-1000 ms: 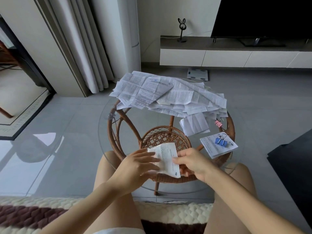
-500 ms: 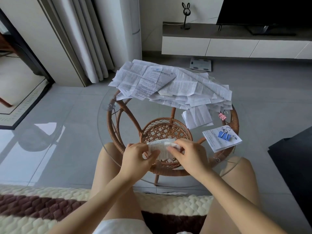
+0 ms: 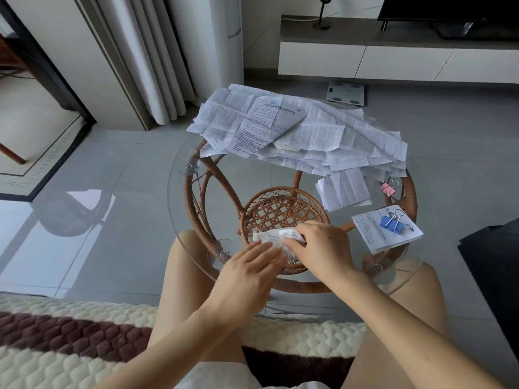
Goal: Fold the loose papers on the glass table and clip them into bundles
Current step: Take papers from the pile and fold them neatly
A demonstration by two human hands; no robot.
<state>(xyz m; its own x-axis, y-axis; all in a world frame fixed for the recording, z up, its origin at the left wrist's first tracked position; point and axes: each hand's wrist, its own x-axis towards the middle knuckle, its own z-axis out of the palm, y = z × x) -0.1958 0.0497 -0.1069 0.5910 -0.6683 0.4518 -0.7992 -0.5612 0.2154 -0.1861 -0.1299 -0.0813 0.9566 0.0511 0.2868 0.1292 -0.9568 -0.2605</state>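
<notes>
At the near edge of the glass worktop (image 3: 179, 209) we find a small folded paper (image 3: 276, 237) lying flat. The left hand (image 3: 247, 273) rests on its near-left part, fingers straight and together, pressing it down. The right hand (image 3: 323, 248) curls over its right end and holds it there. Along the far edge we note a broad pile of loose papers (image 3: 309, 130), with one folded sheet (image 3: 344, 192) just in front of it. At the right edge lie a pink clip (image 3: 388, 188) and, nearer, a bundle (image 3: 376, 237) fastened by a blue clip (image 3: 391, 223).
</notes>
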